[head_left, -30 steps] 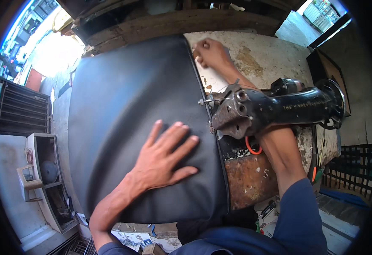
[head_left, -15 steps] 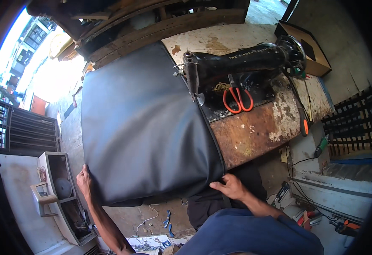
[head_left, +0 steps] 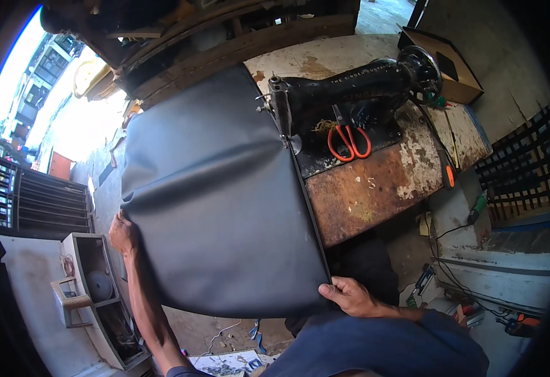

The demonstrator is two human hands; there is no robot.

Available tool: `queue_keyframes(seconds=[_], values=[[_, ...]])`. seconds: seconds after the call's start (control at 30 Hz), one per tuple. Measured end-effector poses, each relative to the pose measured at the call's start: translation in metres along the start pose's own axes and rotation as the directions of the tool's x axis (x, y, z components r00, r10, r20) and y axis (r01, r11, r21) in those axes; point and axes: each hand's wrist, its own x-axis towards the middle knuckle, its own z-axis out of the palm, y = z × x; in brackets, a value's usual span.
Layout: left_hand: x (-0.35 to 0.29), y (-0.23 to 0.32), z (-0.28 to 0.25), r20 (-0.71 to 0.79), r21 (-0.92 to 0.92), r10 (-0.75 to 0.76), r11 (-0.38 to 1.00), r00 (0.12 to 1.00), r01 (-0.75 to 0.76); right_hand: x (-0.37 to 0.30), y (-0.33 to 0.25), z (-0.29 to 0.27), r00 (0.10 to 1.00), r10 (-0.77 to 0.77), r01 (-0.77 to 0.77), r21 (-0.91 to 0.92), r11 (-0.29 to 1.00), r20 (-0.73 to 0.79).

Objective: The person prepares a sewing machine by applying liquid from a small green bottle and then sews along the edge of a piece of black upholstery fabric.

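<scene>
A large black leather-like sheet (head_left: 218, 226) spreads over the left end of the sewing table and hangs toward me. My left hand (head_left: 124, 234) is closed on its left edge, where a fold runs in across the sheet. At the near right corner my right hand (head_left: 350, 296) grips the edge, thumb on top and the other fingers partly hidden. The sheet's right edge runs up beside the needle end of a black sewing machine (head_left: 344, 85). Orange-handled scissors (head_left: 350, 143) lie on the machine's bed.
The worn wooden tabletop (head_left: 363, 201) shows right of the sheet. An open cardboard box (head_left: 444, 63) stands behind the machine's handwheel. A screwdriver-like tool with an orange-black handle (head_left: 449, 173) lies at the table's right edge. A grey cabinet (head_left: 102, 301) stands at left.
My left hand has moved up along the left edge, pushing up a fold there. My right hand has come slightly nearer me, and the sheet's near part now lies smoother.
</scene>
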Motion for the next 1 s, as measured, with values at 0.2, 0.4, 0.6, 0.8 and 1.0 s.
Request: queue_keyframes(seconds=[0.2, 0.4, 0.6, 0.8, 1.0], values=[[-0.084, 0.164, -0.044, -0.173, -0.287, 0.348, 0.877, 0.921, -0.385, 0.001, 0.019, -0.008, 0.979, -0.094, 0.116, 0.115, 0.987, -0.182], [-0.162, 0.313, -0.088, 0.001, -0.693, 0.855, 0.375, 0.519, -0.616, 0.023, 0.055, -0.022, 0.999, -0.037, 0.037, 0.236, 0.971, -0.005], [-0.175, 0.324, -0.082, 0.111, -0.623, 0.910, 0.378, 0.400, -0.685, 0.027, 0.057, -0.025, 0.995, -0.098, 0.095, 0.139, 0.986, 0.020], [-0.180, 0.330, -0.092, 0.125, -0.633, 0.943, 0.315, 0.309, -0.707, 0.022, 0.051, -0.055, 1.000, -0.003, 0.007, -0.245, 0.970, 0.018], [-0.181, 0.296, -0.107, 0.172, -0.645, 0.963, 0.269, 0.207, -0.715, 0.018, -0.127, -0.147, 0.603, -0.772, 0.491, -0.670, 0.557, -0.199]])
